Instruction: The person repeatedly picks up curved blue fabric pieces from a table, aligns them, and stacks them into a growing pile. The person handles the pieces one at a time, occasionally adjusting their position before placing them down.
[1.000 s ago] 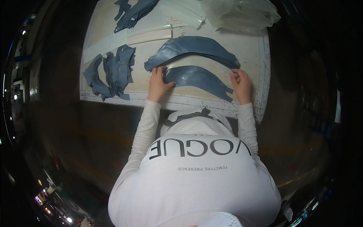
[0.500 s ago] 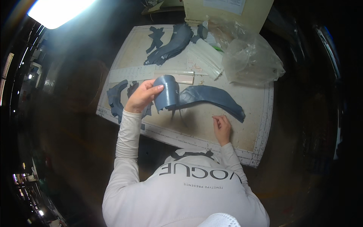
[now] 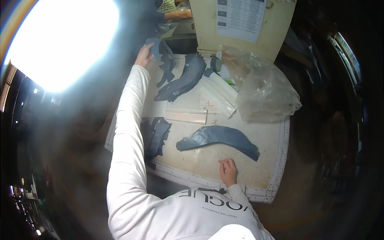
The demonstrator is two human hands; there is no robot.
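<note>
At the far left corner of the table [image 3: 264,168], my left hand [image 3: 145,56] is closed on the edge of a thin blue-grey leather-like piece [image 3: 154,47]. That piece hangs over narrow zigzag-edged pieces [image 3: 167,74]; whether it touches them I cannot tell. Close by to the right lies a fanned pile of curved blue-grey pieces [image 3: 186,80]. My right hand [image 3: 228,173] rests by the near edge with fingers curled; anything inside them is hidden. Beyond it lies a curved stack of smooth blue-grey pieces [image 3: 220,136]. My left forearm partly covers more cut pieces [image 3: 160,136] at the near left.
A crumpled clear plastic bag [image 3: 268,94] fills the far right of the table. Beside it lie white strips [image 3: 220,94] and a pale flat bundle [image 3: 186,116]. An upright board [image 3: 276,24] with a printed sheet stands behind. Another person's hand [image 3: 184,15] shows at the far side.
My left hand has gone from mid-table to the far left corner, carrying the blue-grey piece away from the curved stack. My right hand stays near the front edge. The view has tilted upward.
</note>
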